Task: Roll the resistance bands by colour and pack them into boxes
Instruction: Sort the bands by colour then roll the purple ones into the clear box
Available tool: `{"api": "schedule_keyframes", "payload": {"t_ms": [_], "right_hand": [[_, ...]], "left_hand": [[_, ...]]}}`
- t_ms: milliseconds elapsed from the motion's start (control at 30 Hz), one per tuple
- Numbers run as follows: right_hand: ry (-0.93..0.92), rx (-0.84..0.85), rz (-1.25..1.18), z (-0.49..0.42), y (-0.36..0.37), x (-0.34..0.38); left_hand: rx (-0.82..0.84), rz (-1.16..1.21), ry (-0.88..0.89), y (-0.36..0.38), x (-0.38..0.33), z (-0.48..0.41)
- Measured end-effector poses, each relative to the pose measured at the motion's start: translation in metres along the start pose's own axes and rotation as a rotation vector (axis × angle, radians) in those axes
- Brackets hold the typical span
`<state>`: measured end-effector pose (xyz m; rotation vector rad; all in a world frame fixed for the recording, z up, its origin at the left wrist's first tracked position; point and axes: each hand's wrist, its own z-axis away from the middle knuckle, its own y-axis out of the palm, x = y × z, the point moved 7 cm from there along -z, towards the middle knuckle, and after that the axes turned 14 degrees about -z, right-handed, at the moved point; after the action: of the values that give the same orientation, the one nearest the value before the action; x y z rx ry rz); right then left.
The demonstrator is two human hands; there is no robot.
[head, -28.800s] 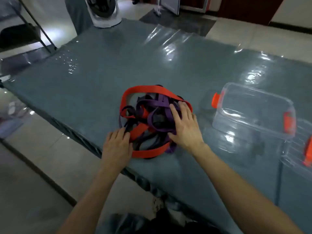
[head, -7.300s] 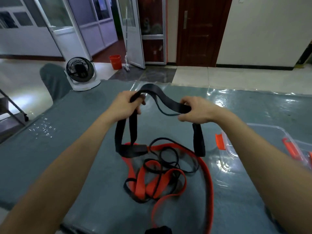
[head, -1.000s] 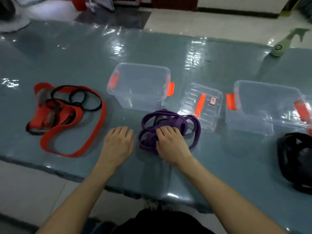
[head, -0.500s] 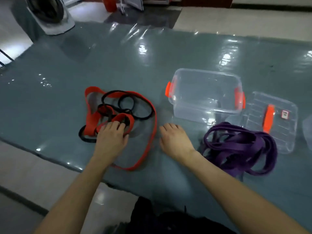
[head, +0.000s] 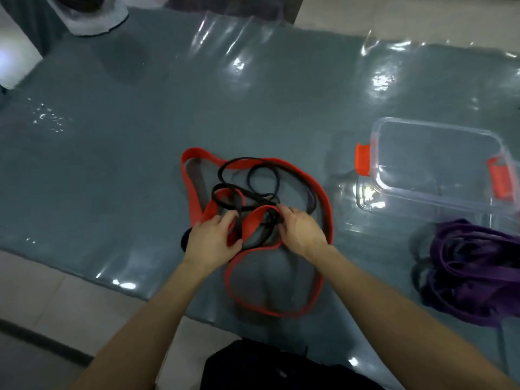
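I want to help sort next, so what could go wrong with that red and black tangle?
The thin black bands are threaded through the red bands that the left hand and right hand grip, so a hard pull might tighten the knot. A red loop lies near the edge of the table and could slide off.

Two bare arms on show: the left forearm (head: 157, 305) and the right forearm (head: 380, 291) come up from the bottom corners of the frame, uncovered down to the left hand (head: 211, 240) and right hand (head: 301, 232). At bottom centre, a black fabric garment (head: 281, 367), blurred, plain.
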<state>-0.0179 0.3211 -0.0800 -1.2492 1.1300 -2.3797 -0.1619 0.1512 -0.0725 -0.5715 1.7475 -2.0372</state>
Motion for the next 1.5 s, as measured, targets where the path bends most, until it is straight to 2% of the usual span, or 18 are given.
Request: {"api": "schedule_keyframes", "payload": {"t_ms": [167,333,400,467,500,567,667,733,867,967,1033,1100,1167,1267,1367,1433,1500], "right_hand": [[0.011,-0.048,-0.021,-0.005,-0.02,-0.008],[0.065,-0.123,0.036,-0.02,-0.05,-0.027],[0.05,-0.09,0.068,-0.021,-0.047,-0.026],[-0.001,-0.062,0.05,-0.021,-0.039,-0.017],[-0.044,-0.062,0.051,-0.022,-0.035,-0.011],[-0.13,-0.076,0.065,-0.025,-0.029,0.002],[-0.231,-0.072,0.039,-0.028,-0.021,0.017],[-0.301,-0.072,0.037,-0.026,-0.014,0.027],[-0.434,-0.04,0.17,-0.028,0.005,0.051],[-0.447,0.013,0.247,-0.04,0.016,0.064],[-0.431,0.041,0.287,-0.046,0.019,0.069],[-0.418,-0.012,0.231,-0.049,0.01,0.072],[-0.424,-0.143,0.088,-0.05,-0.014,0.075],[-0.365,-0.431,-0.145,-0.051,-0.064,0.07],[-0.098,-0.722,-0.312,-0.056,-0.115,0.038],[0.141,-0.709,-0.28,-0.064,-0.131,0.005],[0.295,-0.546,-0.153,-0.069,-0.129,-0.018]], "left_hand": [[-0.026,0.08,0.023,-0.016,0.002,-0.017],[-0.272,0.382,-0.183,-0.059,0.05,-0.044],[-0.185,0.576,-0.193,-0.055,0.054,-0.06],[-0.004,0.703,-0.069,-0.042,0.043,-0.072],[0.037,0.668,0.014,-0.037,0.038,-0.074],[-0.022,0.547,0.069,-0.031,0.041,-0.073],[-0.184,0.585,-0.114,-0.03,0.072,-0.062],[-0.211,0.563,-0.193,-0.024,0.089,-0.048],[-0.092,0.455,-0.238,0.0,0.114,-0.017],[0.121,0.441,-0.067,0.018,0.108,-0.003],[0.187,0.442,-0.007,0.021,0.107,0.0],[0.233,0.499,-0.02,0.02,0.111,0.003],[0.224,0.56,-0.04,0.014,0.116,0.0],[0.107,0.728,-0.065,-0.011,0.114,-0.014],[0.001,0.811,-0.11,-0.034,0.108,-0.035],[-0.006,0.753,-0.108,-0.037,0.099,-0.046],[0.002,0.707,-0.112,-0.033,0.09,-0.052]]}}
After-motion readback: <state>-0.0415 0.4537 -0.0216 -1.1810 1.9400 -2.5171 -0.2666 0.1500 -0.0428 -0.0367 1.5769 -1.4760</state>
